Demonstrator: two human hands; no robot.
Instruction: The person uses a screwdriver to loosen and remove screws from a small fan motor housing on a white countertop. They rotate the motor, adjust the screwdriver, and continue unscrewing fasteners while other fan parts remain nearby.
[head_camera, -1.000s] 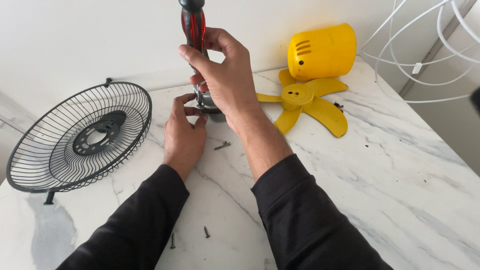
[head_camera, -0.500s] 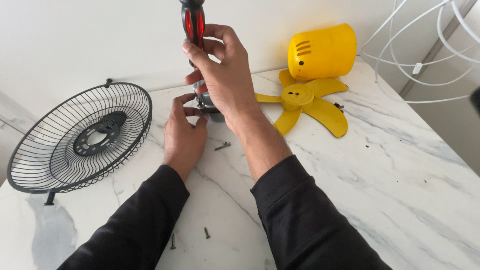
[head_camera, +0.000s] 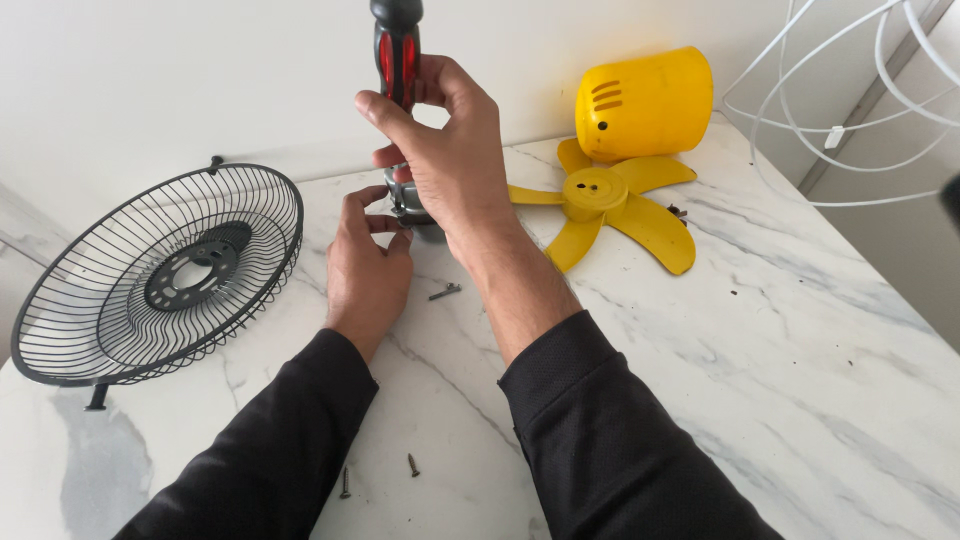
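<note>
while right hand (head_camera: 450, 165) grips screwdriver (head_camera: 397, 50), motor part (head_camera: 405, 205) mostly hidden (left hand (head_camera: 368, 265) steadies).

Black fan grille (head_camera: 160, 280) flanks left, yellow blade (head_camera: 610, 210) right; bare marble (head_camera: 800, 400) between.

Screwdriver (head_camera: 397, 50): handle top cut off by upper edge; shaft and tip hidden behind right hand (head_camera: 450, 165). Small grey metal part (head_camera: 408, 205) mostly covered by both hands, kind unclear. Left hand (head_camera: 367, 265) fingertips tucked behind right wrist, grip on the part can't be told. White wire guard (head_camera: 850, 110) cut off at top and right edges. Dark blurred object (head_camera: 951, 200) at right edge, unidentifiable. Both sleeves run out at bottom edge. Small dark bit (head_camera: 680, 211) beside yellow fan blade (head_camera: 610, 205), too small to tell.
</note>
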